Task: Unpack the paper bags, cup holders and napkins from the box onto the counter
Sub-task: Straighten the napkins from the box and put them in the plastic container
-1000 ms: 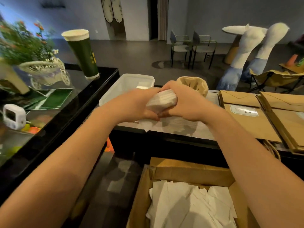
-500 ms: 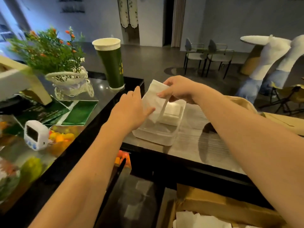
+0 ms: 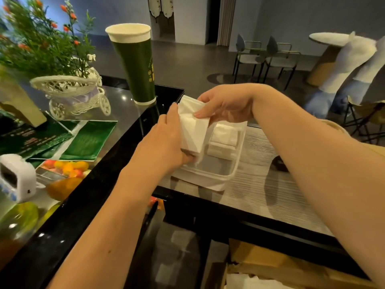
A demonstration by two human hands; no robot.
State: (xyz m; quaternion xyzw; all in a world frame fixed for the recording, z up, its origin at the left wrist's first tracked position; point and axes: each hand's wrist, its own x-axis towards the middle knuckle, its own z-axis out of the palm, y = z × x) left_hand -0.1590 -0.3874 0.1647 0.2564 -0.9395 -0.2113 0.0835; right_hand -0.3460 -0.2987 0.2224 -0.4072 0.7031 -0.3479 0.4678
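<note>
On the pale surface (image 3: pixel 260 184) sits a white plastic container (image 3: pixel 227 176), a napkin pile inside. Above its left end both hands grip a stack of napkins (image 3: pixel 192 130): left hand (image 3: pixel 164 144) clamped low, right hand (image 3: pixel 227 105) pinching the top. Cardboard box (image 3: pixel 277 265) lies below.

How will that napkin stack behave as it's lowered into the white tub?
Probably floppy: the napkin stack bends between the left hand and right hand. Likely light. Loose sheets may fan out or snag on the white tub.
</note>
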